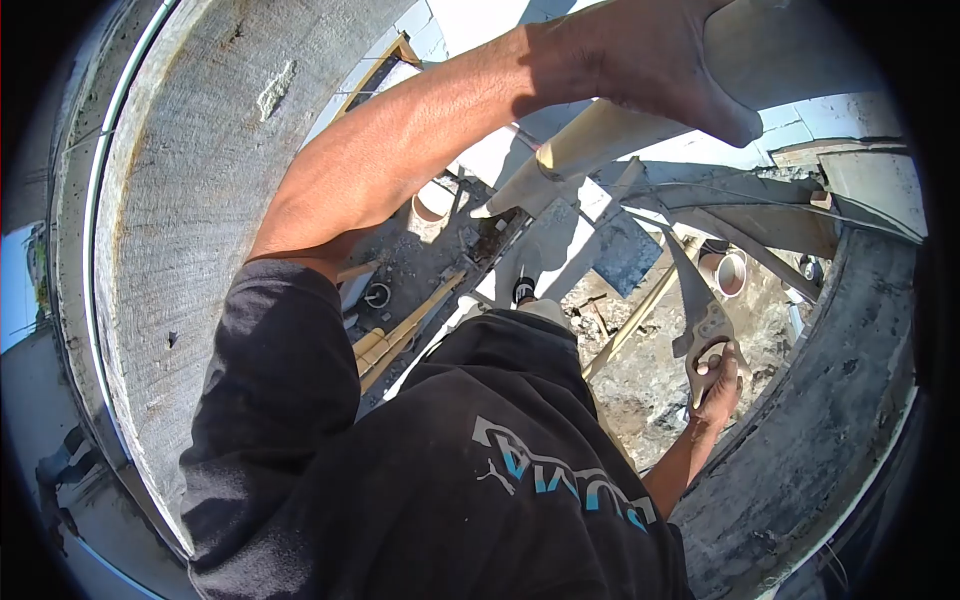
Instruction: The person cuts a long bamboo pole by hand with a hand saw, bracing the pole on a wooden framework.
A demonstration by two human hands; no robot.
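Observation:
Across the top right runs a thick pale pole or pipe [600,140], slanting down toward the middle. My left hand [670,70] is wrapped round its upper part, the thumb beneath it. Lower on the right, my right hand [722,385] grips the handle of a hand saw [708,325]. The saw's blade points up and away, its tip below the pole and apart from it. The fingers of my right hand pass through the handle's opening.
A broad concrete surface [210,180] curves along the left, and another concrete edge [830,370] along the right. Below are bamboo poles [400,340], a white bucket [432,203], another bucket [730,274], a dark square panel [627,252] and rubble on the ground.

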